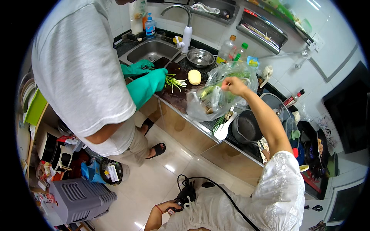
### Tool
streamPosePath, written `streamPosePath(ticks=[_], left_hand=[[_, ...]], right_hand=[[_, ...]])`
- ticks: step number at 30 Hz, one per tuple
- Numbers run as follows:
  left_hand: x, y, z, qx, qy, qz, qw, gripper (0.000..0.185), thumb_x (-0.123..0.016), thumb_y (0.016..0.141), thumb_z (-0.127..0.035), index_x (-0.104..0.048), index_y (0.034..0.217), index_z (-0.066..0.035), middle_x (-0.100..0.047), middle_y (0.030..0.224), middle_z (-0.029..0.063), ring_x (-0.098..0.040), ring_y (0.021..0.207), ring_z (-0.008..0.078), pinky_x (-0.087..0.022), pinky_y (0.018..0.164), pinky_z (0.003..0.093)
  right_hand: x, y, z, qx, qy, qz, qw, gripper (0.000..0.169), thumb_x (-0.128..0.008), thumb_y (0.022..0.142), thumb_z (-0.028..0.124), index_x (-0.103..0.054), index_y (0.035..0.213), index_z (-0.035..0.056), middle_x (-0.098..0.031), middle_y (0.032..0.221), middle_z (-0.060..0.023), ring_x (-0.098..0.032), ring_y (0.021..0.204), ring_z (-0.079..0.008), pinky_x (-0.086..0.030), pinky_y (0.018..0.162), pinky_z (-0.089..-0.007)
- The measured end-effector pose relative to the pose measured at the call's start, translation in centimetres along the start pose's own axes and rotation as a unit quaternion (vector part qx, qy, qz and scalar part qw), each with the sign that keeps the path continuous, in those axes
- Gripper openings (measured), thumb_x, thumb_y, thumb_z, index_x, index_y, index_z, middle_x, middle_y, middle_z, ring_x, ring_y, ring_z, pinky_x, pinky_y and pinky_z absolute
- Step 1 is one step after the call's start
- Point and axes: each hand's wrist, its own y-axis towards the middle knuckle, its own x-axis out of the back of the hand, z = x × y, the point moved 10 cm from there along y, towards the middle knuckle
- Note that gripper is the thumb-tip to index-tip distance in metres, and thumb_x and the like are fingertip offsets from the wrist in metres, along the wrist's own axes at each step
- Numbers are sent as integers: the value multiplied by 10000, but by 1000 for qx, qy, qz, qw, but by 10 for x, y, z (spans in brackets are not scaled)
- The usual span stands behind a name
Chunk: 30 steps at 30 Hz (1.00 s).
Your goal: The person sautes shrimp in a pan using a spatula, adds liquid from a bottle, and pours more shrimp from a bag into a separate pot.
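My right hand (234, 86) reaches over the counter, its fingers pinched on the clear plastic bag (199, 111). Leafy green vegetables (208, 91) show through the film. Low at my waist, my left hand (169, 206) grips a small black device (177, 205) beside a black cable. A peeled potato (194, 77) rests on the dark cutting board (175, 97), left of the bag. A co-worker's green-gloved hands (153, 82) hold a bunch of scallions (175, 82) over that board. Below the bag lie a white spoon (222, 131) and some green stalks (218, 123).
A co-worker in a white shirt (81, 66) stands at the sink (153, 50). A metal bowl (200, 57) and plastic bottles (227, 49) line the wall. By my right arm are a dark pot (245, 127) and pans (319, 150). A grey plastic crate (78, 199) stands on the floor.
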Motion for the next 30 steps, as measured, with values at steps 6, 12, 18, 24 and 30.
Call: streamPosePath(ticks=[6,12,18,24,30], left_hand=[[13,11,18,20,-3,11,1000,324,-634,683,-304,-582,889,-59,-542,715,-9,-473,568,63,-359,474,200],[3,5,1,1,1,-1,1000,369,-635,675,-310,-591,932,-49,-573,781,-6,-506,651,74,-384,554,200],[2,2,5,25,4,7,1000,370,-634,681,-317,-589,932,-49,-567,780,-10,-494,638,71,-378,551,195],[0,-3,2,2,-21,-6,1000,377,-645,669,-315,-583,928,-49,-561,775,-14,-496,654,70,-373,552,194],[2,-5,-2,9,-6,-38,999,366,-650,663,-303,-585,927,-59,-560,766,-11,-494,644,71,-366,539,192]], right_hand=[[-3,-17,-38,-128,205,-23,970,129,-612,793,208,-561,774,91,-505,679,8,-463,560,-109,-395,531,-267],[-7,-15,12,61,-254,-16,965,191,-676,685,221,-621,687,38,-594,702,-156,-567,672,-322,-443,620,-380],[17,-11,-29,-66,192,-86,975,187,-604,810,198,-547,790,21,-540,662,-15,-506,598,-99,-424,547,-257],[-9,-14,-26,-107,344,-62,931,235,-615,810,257,-527,806,39,-509,673,4,-510,647,-93,-434,560,-235],[1,-18,35,117,-281,-54,951,149,-696,676,187,-641,747,67,-555,691,-122,-564,705,-285,-435,650,-353]])
